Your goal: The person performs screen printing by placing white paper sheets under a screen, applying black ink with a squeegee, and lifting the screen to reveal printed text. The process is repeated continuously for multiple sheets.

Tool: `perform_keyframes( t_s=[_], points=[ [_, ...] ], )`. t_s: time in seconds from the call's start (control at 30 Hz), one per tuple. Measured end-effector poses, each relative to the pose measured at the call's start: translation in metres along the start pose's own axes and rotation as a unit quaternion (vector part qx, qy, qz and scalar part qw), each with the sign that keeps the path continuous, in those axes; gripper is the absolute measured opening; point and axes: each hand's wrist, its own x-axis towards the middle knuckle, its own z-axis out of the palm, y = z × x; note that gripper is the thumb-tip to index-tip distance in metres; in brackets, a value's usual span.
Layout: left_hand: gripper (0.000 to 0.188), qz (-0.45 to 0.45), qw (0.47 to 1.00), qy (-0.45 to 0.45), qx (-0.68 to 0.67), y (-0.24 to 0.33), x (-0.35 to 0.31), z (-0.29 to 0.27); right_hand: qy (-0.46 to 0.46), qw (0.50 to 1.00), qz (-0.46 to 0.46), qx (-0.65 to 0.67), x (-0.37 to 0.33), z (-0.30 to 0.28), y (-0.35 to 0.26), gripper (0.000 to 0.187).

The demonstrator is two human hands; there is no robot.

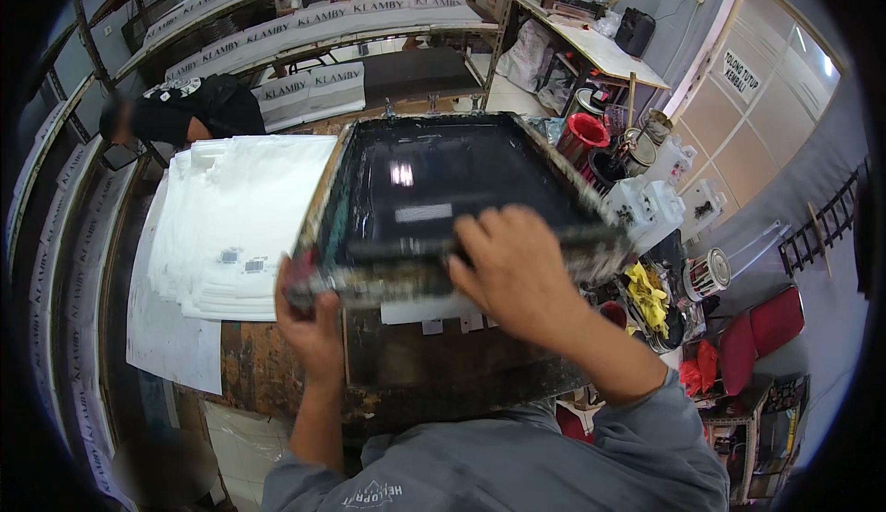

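Observation:
In front of me a screen printing frame (591,200) is raised at its near side, its far edge by metal clamps on the table. Dark ink covers its mesh, with glossy reflections. My left hand (310,327) is closed round the near left corner. My right hand (519,277) is closed at the near edge, on a dark bar that looks like a squeegee (406,250); the fingers partly hide it. White pieces (461,322) show under the near rail, mostly hidden by the frame. A stack of white sheets (249,226), some with small grey marks, lies left of the frame.
Red and dark ink cans (583,136), white plastic containers (648,206) and a yellow cloth (648,295) crowd the right side. A red chair (764,337) stands farther right. Racks with printed strips (369,21) line the back and left. Another person (203,111) bends at the far left.

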Motion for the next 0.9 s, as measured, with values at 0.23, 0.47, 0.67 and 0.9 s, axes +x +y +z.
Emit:
perform_keyframes(
  t_s=[0.23,0.47,0.67,0.9],
  points=[
    [0.069,0.152,0.986,0.059,-0.021,-0.087,0.145,0.058,0.176,0.983,-0.028,-0.037,0.125,-0.033,0.045,0.037],
    [0.044,0.075,0.931,-0.227,0.277,-0.288,0.222,0.126,0.211,0.972,-0.099,-0.042,0.183,-0.044,0.076,0.039],
    [0.020,0.145,0.918,-0.267,0.254,-0.333,0.251,0.132,0.186,0.980,-0.064,-0.013,0.185,-0.047,0.087,0.040],
    [0.023,-0.136,0.939,-0.111,0.295,-0.214,0.200,-0.068,0.178,0.983,-0.043,-0.013,0.175,-0.045,0.076,0.040]
  ],
)
